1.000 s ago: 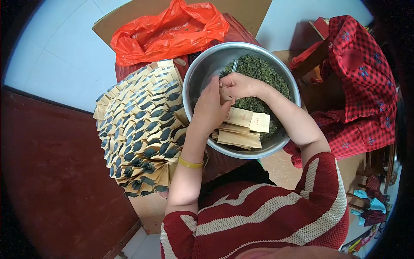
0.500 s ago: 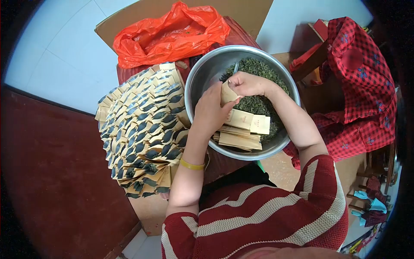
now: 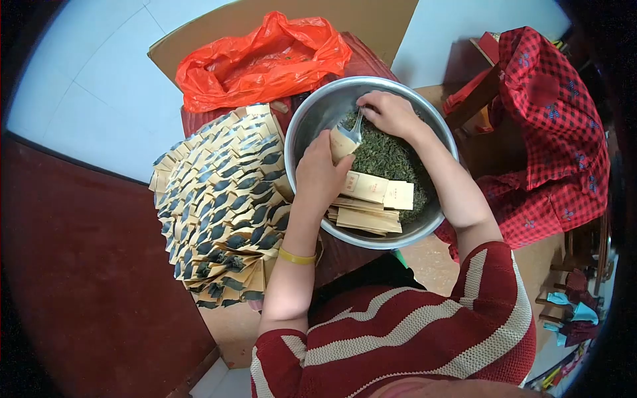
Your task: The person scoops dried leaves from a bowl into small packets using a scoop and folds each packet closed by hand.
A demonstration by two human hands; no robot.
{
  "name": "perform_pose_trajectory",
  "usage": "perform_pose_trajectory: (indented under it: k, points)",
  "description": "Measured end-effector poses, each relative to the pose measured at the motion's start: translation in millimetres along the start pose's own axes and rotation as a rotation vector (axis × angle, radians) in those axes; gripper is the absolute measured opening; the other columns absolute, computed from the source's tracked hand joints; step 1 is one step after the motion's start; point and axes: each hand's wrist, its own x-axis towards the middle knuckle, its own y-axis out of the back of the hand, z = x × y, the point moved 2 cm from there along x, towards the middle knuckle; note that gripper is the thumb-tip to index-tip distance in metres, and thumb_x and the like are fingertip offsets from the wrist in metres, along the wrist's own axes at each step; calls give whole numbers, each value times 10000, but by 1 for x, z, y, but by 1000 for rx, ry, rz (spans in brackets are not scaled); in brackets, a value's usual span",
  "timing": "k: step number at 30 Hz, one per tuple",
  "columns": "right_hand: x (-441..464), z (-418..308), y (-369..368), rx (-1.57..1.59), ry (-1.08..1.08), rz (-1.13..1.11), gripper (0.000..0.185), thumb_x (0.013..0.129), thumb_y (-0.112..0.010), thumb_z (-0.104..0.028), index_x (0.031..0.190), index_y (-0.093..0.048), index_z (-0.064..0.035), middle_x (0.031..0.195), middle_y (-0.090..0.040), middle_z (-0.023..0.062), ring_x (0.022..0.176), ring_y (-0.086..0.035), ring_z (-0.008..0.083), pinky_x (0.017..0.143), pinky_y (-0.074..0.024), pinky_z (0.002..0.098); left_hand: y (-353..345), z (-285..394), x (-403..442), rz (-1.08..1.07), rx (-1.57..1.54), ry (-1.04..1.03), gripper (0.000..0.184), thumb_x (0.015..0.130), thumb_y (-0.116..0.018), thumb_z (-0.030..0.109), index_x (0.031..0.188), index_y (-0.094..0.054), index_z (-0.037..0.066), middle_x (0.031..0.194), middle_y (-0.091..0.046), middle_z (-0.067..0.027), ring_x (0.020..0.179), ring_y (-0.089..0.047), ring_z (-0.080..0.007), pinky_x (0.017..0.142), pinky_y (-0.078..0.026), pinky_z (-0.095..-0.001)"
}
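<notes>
Over a wide metal bowl (image 3: 302,113), my left hand (image 3: 321,171) is closed around a small tan paper packet (image 3: 342,144), its mouth tilted up toward the right. My right hand (image 3: 391,114) pinches the handle of a metal spoon (image 3: 359,125). The spoon's head is at the packet's opening; how far it reaches inside is hard to tell. Dark green dried leaves (image 3: 391,156) fill much of the bowl. A stack of flat tan packets (image 3: 369,215) lies on the leaves at the near side, just below my left fingers.
Left of the bowl stand many packets (image 3: 222,192) in packed rows, dark leaves showing at their mouths. An open red plastic bag (image 3: 265,83) sits behind them, before a cardboard sheet (image 3: 199,36). At right, red-and-black checked cloth (image 3: 557,126) drapes over a chair.
My right hand has drawn up and away from the packet, so more of the spoon shows between them. The left hand still holds the packet in nearly the same place.
</notes>
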Motion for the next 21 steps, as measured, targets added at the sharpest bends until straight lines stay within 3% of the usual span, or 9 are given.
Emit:
perform_pose_trajectory:
  k: [2, 3, 11, 14, 16, 17, 19, 20, 21]
  points:
    - [0, 11, -17, -236, 254, 92, 195, 850, -606, -165, 1018, -699, -134, 1030, -668, 68, 1009, -629, 297, 806, -530, 430, 2, 2, 0, -22, -7, 21, 560, 794, -742, 214, 1241, -501, -21, 1150, -614, -227, 1088, -586, -393, 909, -482, -458]
    - [0, 8, -22, -313, 252, 50, 184, 837, -601, -151, 984, -710, -139, 1052, -635, 71, 1040, -607, 273, 809, -521, 432, 3, 3, 1, -26, -5, 12, 560, 794, -742, 214, 1241, -501, -21, 1150, -614, -227, 1088, -586, -393, 909, -482, -458]
    - [-5, 3, -25, -546, 356, 26, 123, 795, -667, -231, 864, -734, -154, 971, -622, 55, 985, -593, 234, 813, -500, 413, 0, -5, 0, 115, -97, 36, 635, 812, -746, 245, 1301, -476, -57, 1175, -613, -251, 1087, -599, -397, 923, -480, -432]
    - [-6, 0, -17, -386, 331, -50, 190, 813, -672, -257, 914, -729, -106, 962, -665, 83, 967, -622, 267, 818, -505, 428, 3, -5, 1, 127, -175, 55, 630, 812, -747, 249, 1294, -484, -58, 1167, -615, -261, 1074, -605, -398, 917, -482, -422]
    - [-6, 2, -19, 73, 192, -208, 209, 884, -659, -212, 1028, -715, -71, 860, -674, 58, 784, -634, 232, 713, -507, 378, 4, -3, 1, 145, -191, 63, 631, 811, -748, 248, 1294, -484, -60, 1154, -620, -261, 1067, -608, -398, 912, -484, -418]
    - [-5, 2, -21, 76, 193, -214, 209, 884, -659, -212, 1028, -715, -71, 860, -674, 58, 784, -634, 232, 713, -507, 378, 5, -3, 0, 153, -207, 65, 632, 811, -749, 248, 1293, -483, -62, 1141, -625, -261, 1060, -612, -398, 907, -486, -415]
    - [-2, 0, -21, 495, 110, -270, 226, 937, -629, -191, 1097, -692, -45, 780, -653, 15, 676, -588, 125, 646, -492, 294, 6, -4, 0, 139, -219, 70, 631, 809, -751, 247, 1290, -486, -64, 1132, -629, -261, 1056, -615, -394, 904, -487, -413]
    - [0, 1, -21, 571, -17, -304, 194, 949, -630, -183, 1063, -690, -37, 781, -611, -29, 681, -524, 49, 609, -461, 237, 6, -3, 1, 128, -232, 68, 630, 807, -753, 247, 1286, -489, -66, 1122, -633, -261, 1052, -619, -391, 902, -488, -412]
    - [1, -1, -20, 573, -23, -299, 194, 949, -630, -183, 1063, -690, -37, 781, -611, -29, 681, -524, 49, 609, -461, 237, 5, -3, 2, 121, -232, 65, 630, 807, -753, 247, 1286, -489, -66, 1122, -633, -261, 1052, -619, -391, 902, -488, -412]
